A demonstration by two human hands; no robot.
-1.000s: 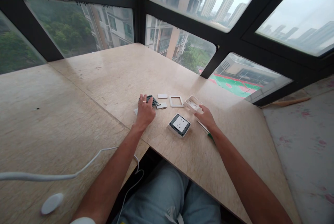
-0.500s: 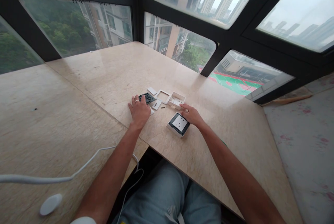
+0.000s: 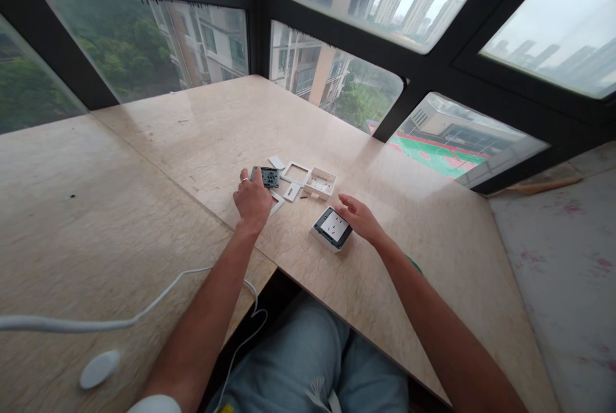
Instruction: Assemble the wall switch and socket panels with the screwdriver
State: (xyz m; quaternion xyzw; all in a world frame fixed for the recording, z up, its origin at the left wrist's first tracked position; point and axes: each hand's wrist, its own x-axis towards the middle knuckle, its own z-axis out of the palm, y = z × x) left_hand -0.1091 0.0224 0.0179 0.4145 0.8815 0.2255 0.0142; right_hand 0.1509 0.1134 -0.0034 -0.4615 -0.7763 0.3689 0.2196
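Observation:
My left hand (image 3: 254, 202), with a ring on one finger, grips a dark wall-socket plate (image 3: 270, 177) at its near-left edge. A white frame (image 3: 276, 203) lies beside that hand, partly covered. My right hand (image 3: 359, 217) is open, its thumb and fingers apart, at the right edge of a white socket box (image 3: 332, 229). The box carries a dark inner frame and a white slotted face; whether the hand touches it I cannot tell. Behind it stand an open white back box (image 3: 321, 183), a white square frame (image 3: 296, 173) and a small white slotted piece (image 3: 291, 192).
A white flat piece (image 3: 276, 163) and a small dark pin (image 3: 303, 195) lie among the parts. On the left run a white cable (image 3: 144, 317) and a white oval object (image 3: 99, 369). The marble-patterned table (image 3: 202, 124) meets dark window frames behind and ends before my lap.
My left hand has shifted slightly left, and the dark plate has tilted and moved with it, showing more of the white frame. My right hand has drawn back from the back box.

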